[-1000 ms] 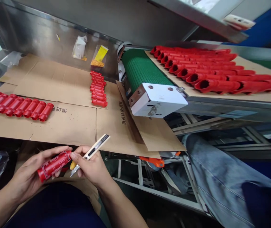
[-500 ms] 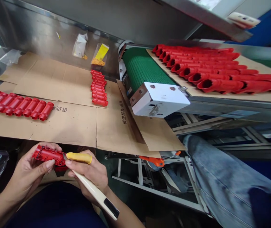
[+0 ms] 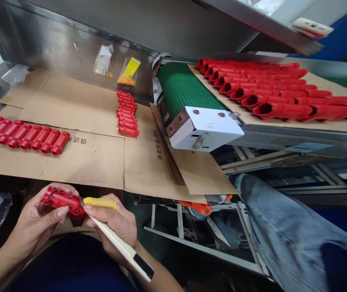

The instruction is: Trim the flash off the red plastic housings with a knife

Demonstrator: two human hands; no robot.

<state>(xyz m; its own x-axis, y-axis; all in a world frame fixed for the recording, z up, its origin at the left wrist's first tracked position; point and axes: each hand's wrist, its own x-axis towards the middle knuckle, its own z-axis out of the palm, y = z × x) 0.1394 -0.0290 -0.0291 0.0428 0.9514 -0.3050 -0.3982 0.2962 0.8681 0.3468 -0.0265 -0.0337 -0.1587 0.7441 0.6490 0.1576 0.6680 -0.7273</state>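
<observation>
My left hand [image 3: 44, 219] is closed around a red plastic housing [image 3: 62, 200], whose open face with a dark outline and inner ribs is turned up. My right hand [image 3: 115, 221] grips a knife [image 3: 120, 245] with a long cream handle and a black end piece. A yellow finger cot [image 3: 100, 202] covers its index finger, which lies along the front of the knife. The blade tip meets the right end of the housing, and the fingers hide part of it. Both hands are just below the cardboard's front edge, above my lap.
Red tubes [image 3: 36, 137] lie in a row on the cardboard [image 3: 94, 162], with smaller red parts [image 3: 127, 115] behind. To the right are a green conveyor belt [image 3: 188, 87] and more red housings [image 3: 283, 109]. A person's jeans-clad leg [image 3: 285, 227] is at lower right.
The knife and my right hand have shifted very slightly left at the housing's end. My left hand keeps its hold, and the view has moved a little.
</observation>
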